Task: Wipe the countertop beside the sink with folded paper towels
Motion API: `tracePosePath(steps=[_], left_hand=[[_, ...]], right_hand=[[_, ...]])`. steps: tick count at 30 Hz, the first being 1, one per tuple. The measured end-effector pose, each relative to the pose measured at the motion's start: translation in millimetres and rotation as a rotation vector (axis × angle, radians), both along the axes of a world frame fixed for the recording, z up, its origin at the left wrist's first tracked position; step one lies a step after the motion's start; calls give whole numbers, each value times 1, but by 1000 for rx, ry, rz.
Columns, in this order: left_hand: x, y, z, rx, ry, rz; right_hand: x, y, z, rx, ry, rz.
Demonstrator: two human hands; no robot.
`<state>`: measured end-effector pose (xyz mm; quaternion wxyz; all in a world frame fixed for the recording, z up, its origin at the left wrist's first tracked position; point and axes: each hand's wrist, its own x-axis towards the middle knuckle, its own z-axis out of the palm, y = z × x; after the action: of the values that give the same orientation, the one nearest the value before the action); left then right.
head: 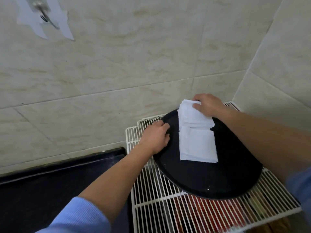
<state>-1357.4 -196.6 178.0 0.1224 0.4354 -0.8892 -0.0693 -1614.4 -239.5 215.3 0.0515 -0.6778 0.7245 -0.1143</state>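
Observation:
A stack of white folded paper towels (197,143) lies on a round black tray (212,179) at the right. My right hand (207,104) pinches the far end of the top towels and lifts that end off the stack. My left hand (155,137) grips the tray's left rim with curled fingers. The black countertop (55,179) stretches along the wall at the lower left.
The tray rests on a white wire rack (168,207) in the corner, with red and dark items under it. Tiled walls close in behind and to the right. A hook with white tape (42,15) is stuck on the wall at upper left.

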Motion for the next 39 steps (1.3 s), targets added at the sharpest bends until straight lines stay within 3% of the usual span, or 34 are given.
tracePosePath(steps=[4, 7, 9, 14, 19, 24, 27, 33, 39], left_hand=[[-5, -11, -9, -10, 24, -8], [-6, -18, -14, -23, 17, -16], [-5, -20, -18, -39, 1, -20], [-3, -20, -24, -78, -24, -34], [2, -13, -24, -68, -1, -32], [26, 10, -6, -65, 75, 37], [57, 33, 5, -74, 65, 126], [147, 127, 10, -54, -12, 411], [264, 253, -1, 81, -194, 684]], right_hand=[[0, -5, -17, -15, 32, -15], [3, 4, -17, -227, 207, 6], [7, 16, -22, -285, 201, 107], [15, 34, -54, 9, 189, 185], [17, 33, -50, 115, 180, 172], [29, 45, -21, -5, 132, 163], [60, 56, -3, -184, 104, 221], [171, 96, 9, -319, 53, 507], [310, 176, -8, -224, 12, 816]])
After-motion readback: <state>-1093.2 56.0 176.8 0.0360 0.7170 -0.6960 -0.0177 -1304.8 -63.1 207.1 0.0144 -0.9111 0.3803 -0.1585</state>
